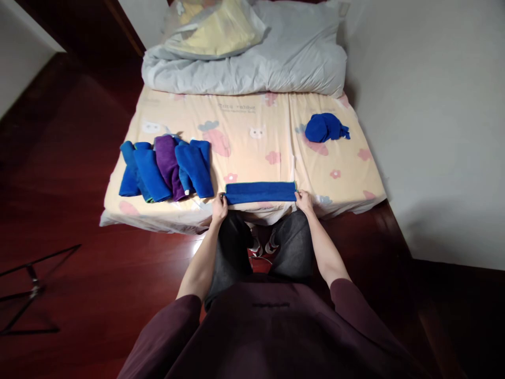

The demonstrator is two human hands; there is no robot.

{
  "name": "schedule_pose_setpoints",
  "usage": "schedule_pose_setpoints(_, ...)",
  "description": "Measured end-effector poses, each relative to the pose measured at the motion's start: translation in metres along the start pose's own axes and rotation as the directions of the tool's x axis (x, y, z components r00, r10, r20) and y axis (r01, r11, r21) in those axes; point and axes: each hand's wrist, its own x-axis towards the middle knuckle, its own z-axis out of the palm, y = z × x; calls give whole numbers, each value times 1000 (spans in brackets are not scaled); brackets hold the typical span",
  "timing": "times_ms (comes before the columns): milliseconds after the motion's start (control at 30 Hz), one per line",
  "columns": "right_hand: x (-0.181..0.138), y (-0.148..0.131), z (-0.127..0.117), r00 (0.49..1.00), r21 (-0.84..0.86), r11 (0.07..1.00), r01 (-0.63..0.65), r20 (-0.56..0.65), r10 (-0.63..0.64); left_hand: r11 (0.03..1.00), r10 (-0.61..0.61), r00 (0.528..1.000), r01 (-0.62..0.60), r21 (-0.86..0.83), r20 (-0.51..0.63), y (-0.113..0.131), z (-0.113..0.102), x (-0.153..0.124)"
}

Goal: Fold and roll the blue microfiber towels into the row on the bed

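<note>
A blue towel (260, 193), folded into a long narrow strip with a thin green edge, lies along the front of the bed. My left hand (220, 207) is closed on its left end, and my right hand (303, 201) grips the right end. To the left is a group of rolled or folded towels, several of them blue (152, 173) and one purple (169, 163). A crumpled blue cloth (325, 128) rests farther back on the right side of the bed.
The bed (252, 152) has a yellow sheet with pink prints. A grey quilt (244, 73) and a plastic bag with yellow contents (223, 29) are at its far end. A white wall (434, 116) stands right; black stand legs (34, 289) are on the floor at left.
</note>
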Motion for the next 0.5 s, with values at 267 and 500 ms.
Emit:
schedule_pose_setpoints(267,-2,-5,-3,999,-67,997,-28,14,29,999,42,999,-42,17,-19,0,1,-1)
schedule_pose_setpoints(500,-1,3,0,1000,-46,999,-22,-15,22,999,44,999,-43,22,-31,2,-1,-2)
